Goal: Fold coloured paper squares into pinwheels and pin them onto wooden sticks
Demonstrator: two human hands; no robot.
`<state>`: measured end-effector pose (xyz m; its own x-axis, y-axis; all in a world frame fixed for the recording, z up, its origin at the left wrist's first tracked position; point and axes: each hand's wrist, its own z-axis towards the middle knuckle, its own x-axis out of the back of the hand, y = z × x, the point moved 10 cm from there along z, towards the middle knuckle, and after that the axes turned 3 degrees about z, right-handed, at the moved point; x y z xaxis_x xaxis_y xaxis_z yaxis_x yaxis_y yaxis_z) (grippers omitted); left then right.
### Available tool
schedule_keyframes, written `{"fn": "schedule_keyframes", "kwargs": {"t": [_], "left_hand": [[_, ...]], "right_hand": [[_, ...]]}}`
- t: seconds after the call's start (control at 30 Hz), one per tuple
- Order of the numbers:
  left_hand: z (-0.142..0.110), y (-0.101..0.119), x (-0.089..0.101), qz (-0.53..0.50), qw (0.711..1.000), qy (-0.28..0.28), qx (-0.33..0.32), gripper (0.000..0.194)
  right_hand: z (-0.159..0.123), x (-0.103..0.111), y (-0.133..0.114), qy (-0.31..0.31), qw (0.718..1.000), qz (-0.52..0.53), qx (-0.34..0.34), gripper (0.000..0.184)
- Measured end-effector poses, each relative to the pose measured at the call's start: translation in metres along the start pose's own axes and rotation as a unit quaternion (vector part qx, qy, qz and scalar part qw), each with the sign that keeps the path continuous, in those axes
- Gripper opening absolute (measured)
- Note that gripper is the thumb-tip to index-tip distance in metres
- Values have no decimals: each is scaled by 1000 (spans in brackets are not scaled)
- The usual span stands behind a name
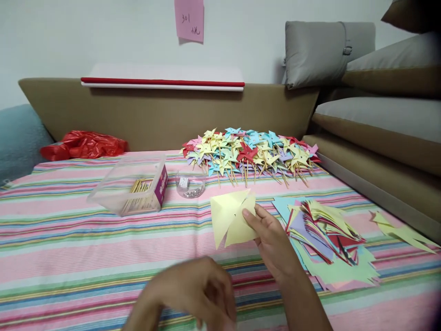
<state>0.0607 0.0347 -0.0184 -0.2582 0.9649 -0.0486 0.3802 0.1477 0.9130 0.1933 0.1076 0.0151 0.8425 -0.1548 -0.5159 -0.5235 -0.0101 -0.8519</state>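
Note:
My right hand (pixel 272 241) pinches a pale yellow cut paper square (pixel 230 220), holding it up above the striped cloth with its flaps partly folded. My left hand (pixel 198 289) hovers low at the front, blurred, fingers curled downward; whether anything is in them does not show. A clear plastic box of wooden sticks (pixel 132 186) lies to the left. Beside it stands a small clear cup of metal pins (pixel 190 185). A stack of cut coloured paper squares (pixel 327 234) lies just right of my right hand.
A heap of finished coloured paper pinwheels (pixel 250 154) lies at the back of the striped pink cloth (pixel 69 248). A red plastic bag (pixel 84 145) sits back left. Loose yellow paper scraps (pixel 401 232) lie far right. Sofa cushions (pixel 379 115) rise on the right.

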Motion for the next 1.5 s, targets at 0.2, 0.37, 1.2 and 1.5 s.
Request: {"fn": "schedule_keyframes", "kwargs": {"t": [0.2,0.37,1.2,1.5], "left_hand": [[-13,26,106,-109,902,391,-148,57],[-7,19,103,-196,862,433,-173,41],[-18,17,120,-251,770,517,-278,40],[-12,26,110,-201,801,500,-260,33]], "right_hand": [[8,-9,7,-21,999,-40,7,41],[15,-9,17,-15,993,-119,14,37],[2,-34,7,-42,906,-356,225,17],[4,-13,9,40,960,-227,157,18]]}}
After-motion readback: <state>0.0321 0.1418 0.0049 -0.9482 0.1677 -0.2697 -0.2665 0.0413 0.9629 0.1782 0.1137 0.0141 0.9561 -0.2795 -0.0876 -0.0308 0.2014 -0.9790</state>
